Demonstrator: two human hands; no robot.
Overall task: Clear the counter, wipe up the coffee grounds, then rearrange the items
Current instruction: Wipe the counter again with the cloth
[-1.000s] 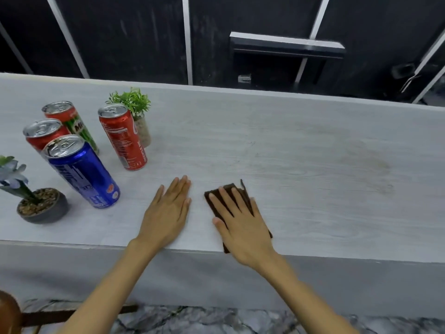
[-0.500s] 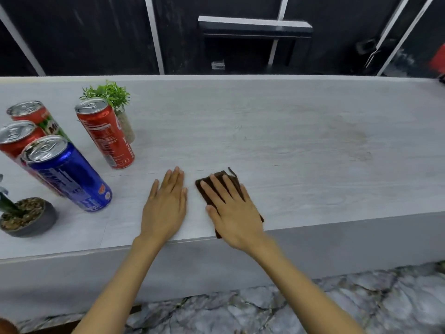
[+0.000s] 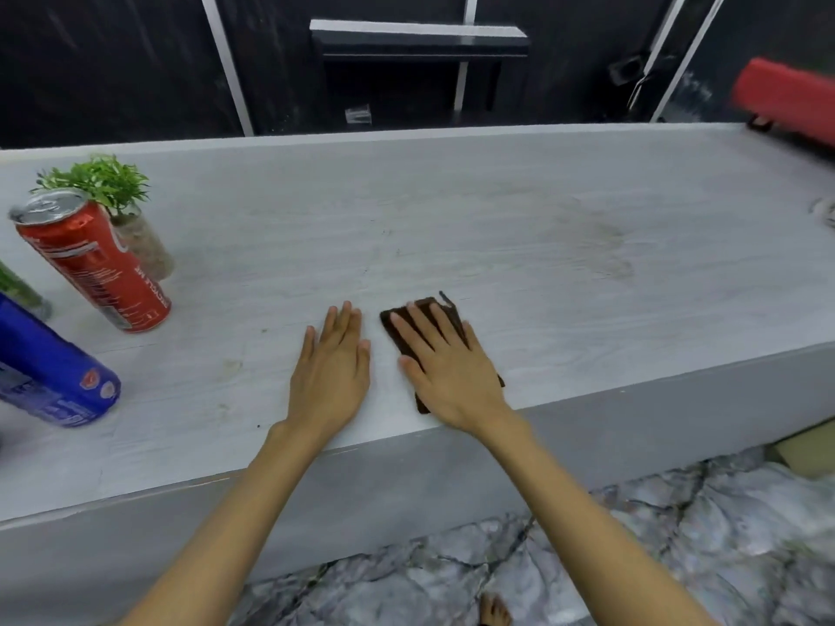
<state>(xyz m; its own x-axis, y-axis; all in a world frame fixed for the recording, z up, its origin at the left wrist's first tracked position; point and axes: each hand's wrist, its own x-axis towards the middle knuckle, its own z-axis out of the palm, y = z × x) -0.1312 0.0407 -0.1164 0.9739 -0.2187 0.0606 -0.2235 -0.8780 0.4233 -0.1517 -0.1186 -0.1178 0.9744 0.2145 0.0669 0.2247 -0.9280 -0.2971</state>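
Observation:
A folded dark brown cloth [image 3: 394, 323] lies near the front edge of the pale grey counter [image 3: 452, 210]. My right hand [image 3: 445, 372] rests flat on top of it, fingers spread, covering most of it. My left hand [image 3: 332, 372] lies flat on the bare counter just left of the cloth, holding nothing. A faint brownish smear [image 3: 605, 246] marks the counter to the far right of my hands. At the left stand a red can [image 3: 97, 264], a blue can [image 3: 45, 377] and a small green plant in a pot [image 3: 122, 219].
A red object [image 3: 786, 99] sits at the counter's far right end, cut off by the frame. A dark wall with white bars and a black shelf [image 3: 420, 42] runs behind the counter. Marble floor [image 3: 587, 558] lies below the front edge.
The view has swung to the right: the cans and plants slid towards the left edge and the red object came into sight. Both hands stay flat in the same places.

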